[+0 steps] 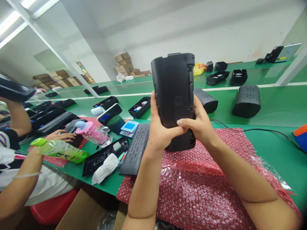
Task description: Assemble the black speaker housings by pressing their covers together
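Note:
I hold a tall black plastic speaker housing (174,92) upright in front of me, above a sheet of red bubble wrap (196,188). My left hand (157,127) wraps its left side, fingers closed round the edge. My right hand (198,124) grips the right side, its thumb pressed across the housing's lower front. The housing's bottom end hangs just above the wrap.
A black perforated grille panel (136,148) lies left of the wrap on the green bench (275,150). Finished black speakers (247,100) and open housings (217,77) sit beyond. At left a co-worker's hand (61,136) rests by a pink bottle (93,132) and a green bottle (59,150).

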A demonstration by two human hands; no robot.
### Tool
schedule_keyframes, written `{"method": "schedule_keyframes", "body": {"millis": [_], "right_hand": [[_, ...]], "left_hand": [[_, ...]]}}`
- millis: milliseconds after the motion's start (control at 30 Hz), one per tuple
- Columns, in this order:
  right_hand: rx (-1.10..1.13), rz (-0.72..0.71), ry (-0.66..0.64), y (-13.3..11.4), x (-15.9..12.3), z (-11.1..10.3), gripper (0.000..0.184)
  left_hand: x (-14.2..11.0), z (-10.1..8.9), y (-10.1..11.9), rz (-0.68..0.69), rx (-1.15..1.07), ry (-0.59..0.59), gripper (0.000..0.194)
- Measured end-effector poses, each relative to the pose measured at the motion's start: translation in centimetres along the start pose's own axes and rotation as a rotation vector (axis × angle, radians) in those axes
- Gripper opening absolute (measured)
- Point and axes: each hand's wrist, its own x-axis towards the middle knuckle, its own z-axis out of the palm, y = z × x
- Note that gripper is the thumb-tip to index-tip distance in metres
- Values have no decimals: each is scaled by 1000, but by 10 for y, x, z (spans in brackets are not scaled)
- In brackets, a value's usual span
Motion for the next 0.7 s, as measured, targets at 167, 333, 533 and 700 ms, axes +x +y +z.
{"method": "schedule_keyframes", "body": {"millis": [167, 333, 533, 700], "right_hand": [[33, -17, 9, 1, 1, 0, 71], [26, -36, -2, 0, 1, 0, 70], [11, -36, 0, 0, 0, -2, 73], [14, -33, 3, -1, -1, -1, 73]], "left_hand": [[2, -3, -5, 32, 43, -44, 138], [1, -2, -6, 48, 49, -19, 134], [-1, -1, -5, 54, 25, 4, 131], [-1, 0, -4, 49, 28, 8, 132]]}}
